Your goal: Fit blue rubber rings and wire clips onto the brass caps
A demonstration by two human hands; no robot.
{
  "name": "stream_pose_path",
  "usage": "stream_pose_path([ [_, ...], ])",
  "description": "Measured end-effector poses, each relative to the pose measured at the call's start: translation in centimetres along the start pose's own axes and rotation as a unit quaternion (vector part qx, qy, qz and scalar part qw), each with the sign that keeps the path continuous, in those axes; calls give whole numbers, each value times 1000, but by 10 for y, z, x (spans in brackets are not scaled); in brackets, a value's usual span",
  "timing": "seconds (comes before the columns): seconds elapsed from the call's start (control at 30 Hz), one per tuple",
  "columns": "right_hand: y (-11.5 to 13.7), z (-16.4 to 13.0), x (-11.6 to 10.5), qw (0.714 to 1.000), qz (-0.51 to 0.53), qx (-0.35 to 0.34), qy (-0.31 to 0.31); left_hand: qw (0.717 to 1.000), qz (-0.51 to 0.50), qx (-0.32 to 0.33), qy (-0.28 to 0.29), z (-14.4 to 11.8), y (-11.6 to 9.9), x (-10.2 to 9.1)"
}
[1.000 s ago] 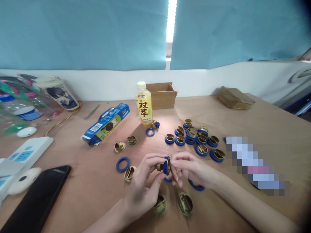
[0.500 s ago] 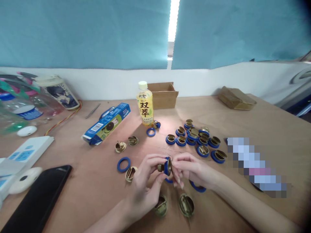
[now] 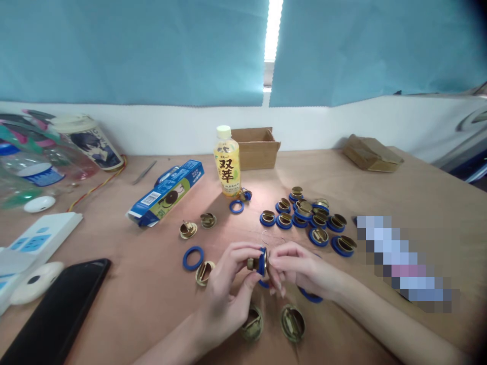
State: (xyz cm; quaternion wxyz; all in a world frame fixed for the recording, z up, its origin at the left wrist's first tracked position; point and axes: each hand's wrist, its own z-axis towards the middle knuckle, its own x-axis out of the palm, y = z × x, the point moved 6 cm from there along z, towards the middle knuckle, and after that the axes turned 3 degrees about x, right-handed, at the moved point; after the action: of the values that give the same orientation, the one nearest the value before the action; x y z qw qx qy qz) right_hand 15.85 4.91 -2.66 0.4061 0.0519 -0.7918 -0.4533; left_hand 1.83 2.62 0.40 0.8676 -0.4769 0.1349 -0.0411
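Observation:
My left hand (image 3: 232, 284) pinches a round brass fitting (image 3: 251, 263) fitted with a blue ring (image 3: 262, 262), held on edge above the table. Against its right face, my right hand (image 3: 294, 266) has its fingertips pressed together; whatever they grip is hidden. A thin, curved wire-like line (image 3: 266, 234) shows just beyond the fingers. Below my hands lie two bare brass fittings, one partly covered by my left hand, the other (image 3: 292, 323) in full view. To the left are more bare brass fittings (image 3: 188, 230) and a loose blue ring (image 3: 193, 258).
Several blue-ringed brass fittings (image 3: 300, 210) cluster at right, near a blurred-out object (image 3: 403, 263). Behind stand a yellow drink bottle (image 3: 227, 167) and an open cardboard box (image 3: 256, 152). A blue carton (image 3: 167, 192), black phone (image 3: 57, 314) and power strip (image 3: 41, 243) occupy the left.
The fitting has turned slightly more edge-on in my left hand, and my right fingers have shifted slightly against it. The rest of the table looks unchanged.

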Motion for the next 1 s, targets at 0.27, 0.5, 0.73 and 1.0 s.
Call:
stream_pose_path([
  [0.27,1,1,-1,1000,0,-3,0,1000,7,2,9,0,0,0],
  [0.5,3,2,0,1000,-3,-19,-4,1000,8,14,7,1,-3,1],
  [0.73,4,1,2,999,-27,-18,-10,1000,17,3,4,0,-1,0],
  [1.0,5,-1,2,996,-89,-16,-13,1000,18,-13,5,1,-1,0],
])
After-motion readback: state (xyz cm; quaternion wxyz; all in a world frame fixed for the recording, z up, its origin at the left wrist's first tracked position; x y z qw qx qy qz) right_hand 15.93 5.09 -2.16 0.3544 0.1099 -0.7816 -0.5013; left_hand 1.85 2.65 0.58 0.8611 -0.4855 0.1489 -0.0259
